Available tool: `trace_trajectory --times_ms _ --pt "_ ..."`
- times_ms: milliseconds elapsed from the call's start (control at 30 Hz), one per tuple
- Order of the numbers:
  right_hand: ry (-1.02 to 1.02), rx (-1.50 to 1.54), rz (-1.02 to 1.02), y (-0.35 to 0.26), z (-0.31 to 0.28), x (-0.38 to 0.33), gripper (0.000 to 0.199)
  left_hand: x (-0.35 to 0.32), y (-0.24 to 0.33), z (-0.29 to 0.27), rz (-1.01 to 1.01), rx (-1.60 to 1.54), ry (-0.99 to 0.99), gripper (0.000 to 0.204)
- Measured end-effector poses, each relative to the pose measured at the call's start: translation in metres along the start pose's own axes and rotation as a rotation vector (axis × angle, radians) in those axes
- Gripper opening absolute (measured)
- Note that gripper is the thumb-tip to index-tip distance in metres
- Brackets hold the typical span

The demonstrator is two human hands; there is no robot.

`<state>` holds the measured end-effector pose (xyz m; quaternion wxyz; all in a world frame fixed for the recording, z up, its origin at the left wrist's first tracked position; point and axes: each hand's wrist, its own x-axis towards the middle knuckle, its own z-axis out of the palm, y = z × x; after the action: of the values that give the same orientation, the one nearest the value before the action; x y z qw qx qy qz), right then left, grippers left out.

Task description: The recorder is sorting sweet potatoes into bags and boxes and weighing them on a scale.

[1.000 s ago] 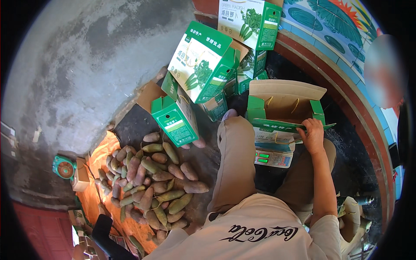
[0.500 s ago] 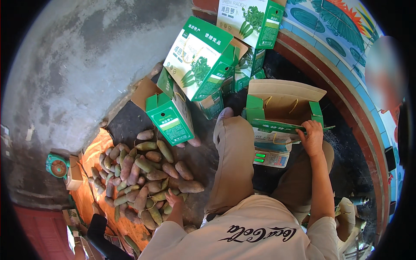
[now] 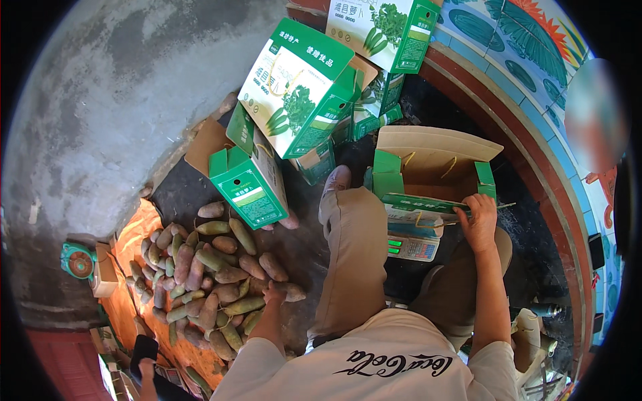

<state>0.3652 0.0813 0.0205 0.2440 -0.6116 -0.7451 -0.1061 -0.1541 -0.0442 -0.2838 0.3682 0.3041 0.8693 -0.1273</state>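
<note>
At the right edge of a pile of soil-dusted radishes (image 3: 194,267), my left hand (image 3: 273,294) is closed around the left end of a brownish radish (image 3: 293,292). Some of its fingers are hidden. My right hand (image 3: 479,220) grips the near flap of an open green and white carton (image 3: 435,160), fingers over the top edge and thumb on the printed side. The carton has yellow cord handles, and its far lid stands raised. It rests on a digital scale (image 3: 418,248) with a lit green display, between my legs. Its shaded inside is hard to make out.
Another open carton (image 3: 249,194) stands beside the pile, with more green and white cartons (image 3: 301,87) stacked behind it. An orange sheet (image 3: 144,227) lies under the radishes. A small green fan (image 3: 80,260) is at far left. Another person's arm (image 3: 146,374) shows at lower left.
My left hand has moved up and right over the pile onto the brownish radish, its fingers closing from a spread pose. The right hand still holds the carton flap. The view has shifted slightly.
</note>
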Motion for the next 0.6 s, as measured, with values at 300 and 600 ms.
trace_trajectory --times_ms 300,600 --pt "-0.005 0.012 0.000 -0.006 0.006 0.009 0.023 -0.012 -0.004 -0.025 -0.068 0.205 0.013 0.077" --pt "-0.003 0.012 0.018 -0.005 0.008 0.011 0.023 0.000 -0.024 -0.007 -0.007 0.191 0.085 0.080"
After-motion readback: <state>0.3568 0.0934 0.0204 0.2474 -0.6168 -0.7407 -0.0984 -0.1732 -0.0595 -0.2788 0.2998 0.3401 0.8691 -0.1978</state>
